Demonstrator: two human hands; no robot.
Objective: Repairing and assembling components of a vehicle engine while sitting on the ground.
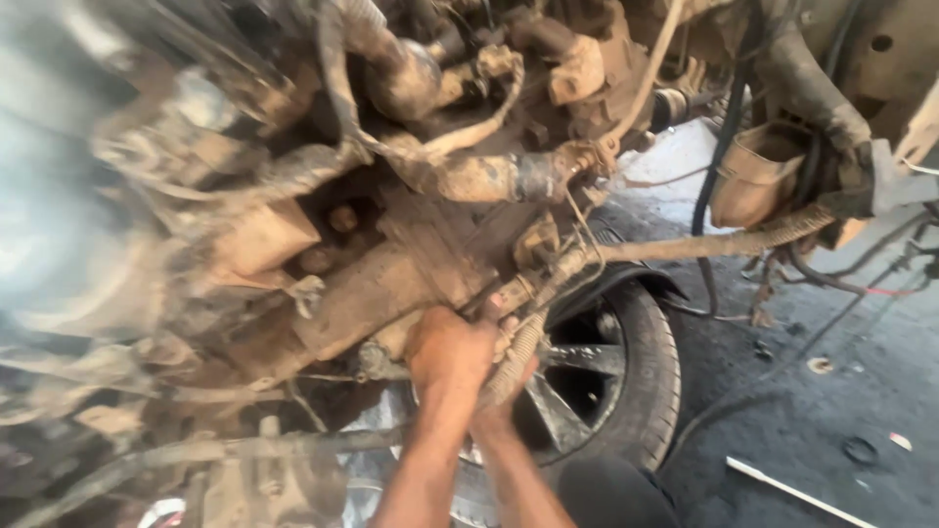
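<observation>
Gripping a ribbed hose [516, 354], our left hand [452, 350] presses against the muddy engine block [372, 293]; our right hand [504, 386] sits mostly hidden behind it, seemingly closed on the same hose. Both forearms reach upward. Behind them stands a wheel [606, 391], with cables [704, 244] above.

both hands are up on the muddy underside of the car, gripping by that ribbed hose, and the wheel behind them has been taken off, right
Not quite. The head view shows the wheel in place, tyre and spokes visible behind the forearms. The rest holds: the left hand and right hand are up on the mud-caked underside, gripping beside the ribbed hose.
</observation>
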